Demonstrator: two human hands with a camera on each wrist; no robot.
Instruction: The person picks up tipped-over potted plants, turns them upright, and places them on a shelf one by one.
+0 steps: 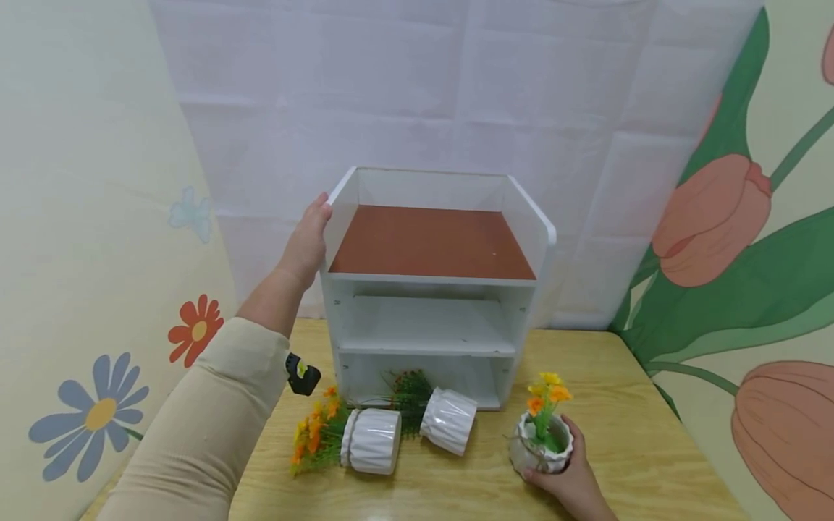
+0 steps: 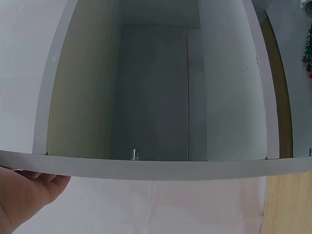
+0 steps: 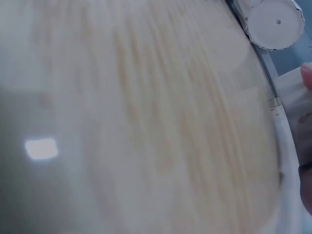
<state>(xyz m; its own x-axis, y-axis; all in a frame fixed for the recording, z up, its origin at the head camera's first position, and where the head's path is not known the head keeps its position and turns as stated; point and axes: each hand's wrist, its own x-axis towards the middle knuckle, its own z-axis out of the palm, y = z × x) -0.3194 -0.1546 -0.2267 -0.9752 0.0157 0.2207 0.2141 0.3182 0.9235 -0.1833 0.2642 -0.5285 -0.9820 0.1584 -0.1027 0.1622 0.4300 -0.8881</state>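
A small white shelf unit with a brown top panel stands on the table. My left hand rests against the outside of its left side panel, near the upper edge. In the left wrist view, the fingers touch that panel from outside. At the right, my right hand grips a white flowerpot with orange and yellow artificial flowers. The pot is upright, slightly tilted; whether it touches the table cannot be told. Only fingertips and part of the pot show at the right wrist view's edge.
Two white flowerpots lie on their sides before the shelf: one with orange and yellow flowers, another with red-flowered greenery reaching the bottom compartment. The wooden table meets a white cloth behind and flower-painted walls at both sides.
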